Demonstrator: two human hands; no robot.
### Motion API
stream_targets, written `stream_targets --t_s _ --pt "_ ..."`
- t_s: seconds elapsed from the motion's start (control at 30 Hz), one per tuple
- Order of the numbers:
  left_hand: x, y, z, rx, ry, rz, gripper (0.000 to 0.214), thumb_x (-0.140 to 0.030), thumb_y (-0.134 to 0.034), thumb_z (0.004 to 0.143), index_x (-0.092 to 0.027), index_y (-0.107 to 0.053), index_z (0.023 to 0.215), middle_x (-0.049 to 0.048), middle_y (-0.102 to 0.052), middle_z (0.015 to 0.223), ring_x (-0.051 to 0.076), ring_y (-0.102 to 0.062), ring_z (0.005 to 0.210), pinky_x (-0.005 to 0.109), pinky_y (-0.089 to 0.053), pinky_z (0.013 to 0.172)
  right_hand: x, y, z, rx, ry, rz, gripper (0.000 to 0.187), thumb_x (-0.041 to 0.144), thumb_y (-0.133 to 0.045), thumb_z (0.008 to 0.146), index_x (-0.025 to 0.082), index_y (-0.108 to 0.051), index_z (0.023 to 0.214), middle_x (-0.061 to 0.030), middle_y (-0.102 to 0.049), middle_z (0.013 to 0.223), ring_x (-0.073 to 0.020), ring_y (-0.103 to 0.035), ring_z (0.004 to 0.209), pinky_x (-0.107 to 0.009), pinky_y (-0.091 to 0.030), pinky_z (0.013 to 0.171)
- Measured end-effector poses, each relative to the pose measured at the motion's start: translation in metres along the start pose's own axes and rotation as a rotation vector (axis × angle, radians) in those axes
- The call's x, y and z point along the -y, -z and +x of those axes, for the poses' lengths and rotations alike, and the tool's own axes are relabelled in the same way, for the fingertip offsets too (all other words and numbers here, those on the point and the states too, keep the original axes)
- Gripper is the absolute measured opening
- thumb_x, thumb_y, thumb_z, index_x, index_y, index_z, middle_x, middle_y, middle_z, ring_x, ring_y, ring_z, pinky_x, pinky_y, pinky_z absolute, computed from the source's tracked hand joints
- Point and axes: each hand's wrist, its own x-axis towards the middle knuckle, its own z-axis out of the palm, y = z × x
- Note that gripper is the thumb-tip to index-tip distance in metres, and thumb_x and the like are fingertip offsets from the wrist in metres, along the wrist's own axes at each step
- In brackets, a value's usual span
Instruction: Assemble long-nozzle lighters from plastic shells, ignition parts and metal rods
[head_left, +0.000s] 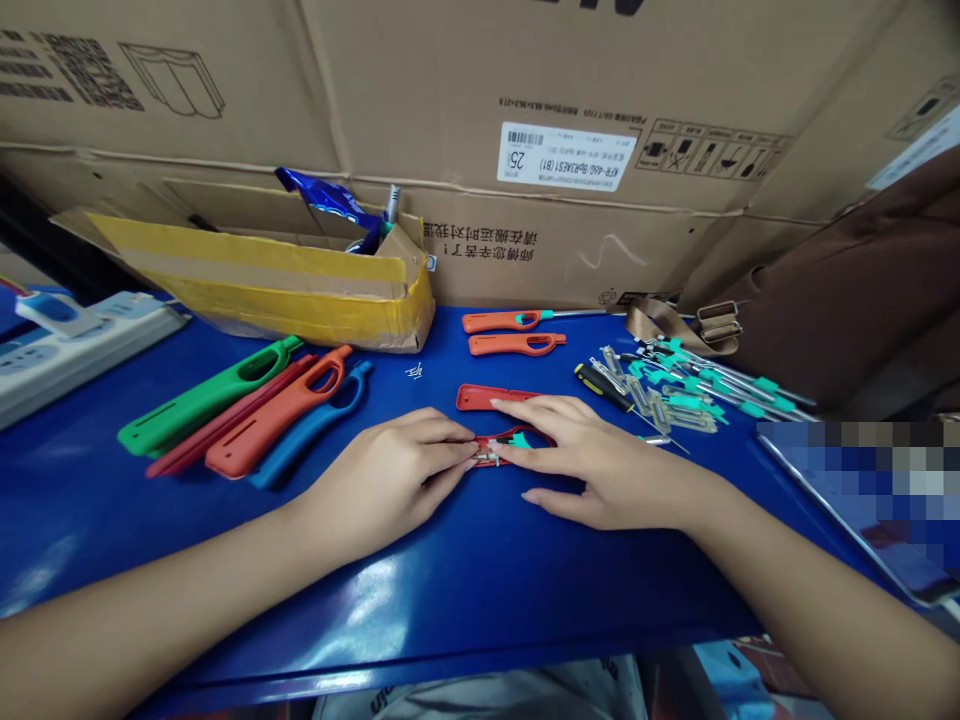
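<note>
My left hand (405,468) pinches the left end of a red lighter shell half (491,462) lying on the table. Small parts and a turquoise trigger (519,439) sit inside that shell. My right hand (592,465) is spread over its right end, with a fingertip resting by the inner parts and the thumb apart. Just behind lies a second red shell half (474,397), partly covered by my right fingers. Farther back are an orange lighter half with a metal rod (499,321) and an orange lighter shell (517,344).
Green (187,405), red, orange and blue lighter shells lie at left, before a yellow-taped carton (300,290). A power strip (82,350) stands far left. At right are a screwdriver (602,386), clear lighter tanks (660,410), metal rods with turquoise parts (720,385) and a phone-like device (847,520).
</note>
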Motion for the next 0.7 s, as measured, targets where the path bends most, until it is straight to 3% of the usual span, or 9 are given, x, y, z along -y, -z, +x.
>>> stream_targets --t_s 0.07,0.13,0.33,0.47,0.57,0.7 --pt "0.001 -0.001 -0.001 0.001 0.003 -0.006 0.024 -0.02 -0.057 0.1 -0.019 -0.078 0.113 0.0067 -0.077 0.107 0.022 -0.07 0.098 0.037 -0.06 0.085 0.001 0.0 -0.002 0.072 0.003 -0.014 0.052 0.033 -0.061 0.098 0.029 -0.052 0.149 -0.0116 -0.027 0.168 -0.0334 -0.029 0.152 -0.059 -0.029 0.12" --pt "0.001 -0.001 -0.001 -0.003 0.0 -0.01 0.024 -0.019 -0.058 0.1 -0.019 -0.078 0.112 0.0071 -0.077 0.107 0.022 -0.07 0.097 0.036 -0.06 0.085 0.002 0.0 -0.003 0.096 -0.006 -0.017 0.054 0.033 -0.061 0.098 0.028 -0.05 0.151 -0.0134 -0.026 0.169 -0.0341 -0.027 0.153 -0.061 -0.027 0.121" --pt "0.001 -0.006 0.0 -0.046 -0.029 -0.04 0.021 -0.019 -0.06 0.099 -0.015 -0.077 0.111 0.009 -0.078 0.106 0.022 -0.071 0.099 0.035 -0.061 0.087 0.001 -0.002 0.0 -0.05 -0.005 0.016 0.047 0.029 -0.062 0.097 0.03 -0.057 0.144 -0.01 -0.04 0.163 -0.0306 -0.04 0.146 -0.057 -0.032 0.119" --pt "0.001 -0.006 -0.001 -0.054 -0.023 -0.055 0.023 -0.022 -0.062 0.099 -0.014 -0.074 0.117 0.0098 -0.076 0.112 0.022 -0.07 0.103 0.037 -0.06 0.091 -0.014 -0.006 0.003 -0.235 -0.148 -0.034 0.029 0.021 -0.058 0.097 0.023 -0.068 0.124 -0.0109 -0.065 0.132 -0.0263 -0.057 0.122 -0.048 -0.044 0.106" --pt "0.001 -0.002 -0.001 -0.04 -0.012 -0.053 0.024 -0.024 -0.063 0.098 -0.017 -0.073 0.119 0.0087 -0.076 0.113 0.022 -0.069 0.104 0.037 -0.06 0.091 -0.028 -0.007 0.004 -0.25 -0.229 -0.067 0.013 0.02 -0.063 0.093 0.022 -0.072 0.103 -0.009 -0.068 0.114 -0.0257 -0.06 0.107 -0.047 -0.045 0.099" --pt "0.0 0.001 0.0 0.001 -0.003 -0.027 0.025 -0.025 -0.064 0.097 -0.019 -0.072 0.12 0.0079 -0.076 0.114 0.021 -0.07 0.103 0.036 -0.06 0.09 -0.036 -0.007 0.003 -0.22 -0.255 0.007 0.004 0.024 -0.068 0.092 0.021 -0.07 0.091 -0.0078 -0.066 0.107 -0.0238 -0.06 0.101 -0.043 -0.047 0.093"
